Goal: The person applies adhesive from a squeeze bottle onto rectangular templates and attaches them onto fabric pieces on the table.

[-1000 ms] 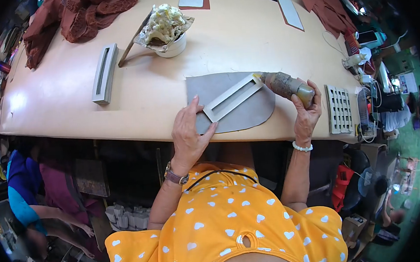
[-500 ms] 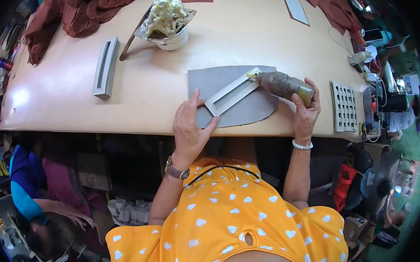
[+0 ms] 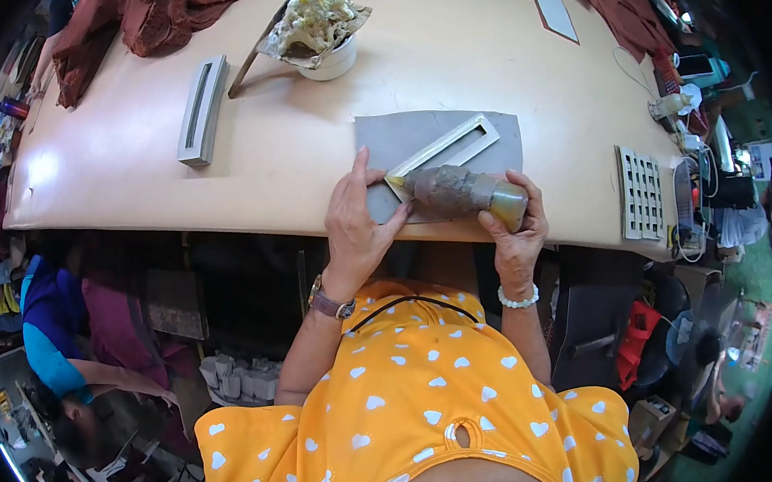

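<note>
My right hand (image 3: 516, 223) is wrapped round the base of a crusty glue bottle (image 3: 459, 191), whose yellowish nozzle points left. The nozzle meets the lower left end of a pale slotted frame (image 3: 478, 148), which lies slantwise on a grey sheet (image 3: 504, 134). At that same end my left hand (image 3: 362, 214) has its thumb and fingers spread, with the fingertips at the frame's corner and on the sheet. The bottle covers part of the frame's lower side.
A stack of similar frames (image 3: 202, 110) lies on the table (image 3: 132, 200) at left. Behind is a white tub (image 3: 333, 63) topped with crusted foam, a stick beside it. A slotted grey panel (image 3: 640, 192) lies right. Brown fabric (image 3: 90, 47) lies back left. A person (image 3: 54, 354) is at lower left.
The bottle in my right hand has moved from the frame's upper right end down to its lower left end. My left hand stays at the frame's corner. The camera view has shifted slightly.
</note>
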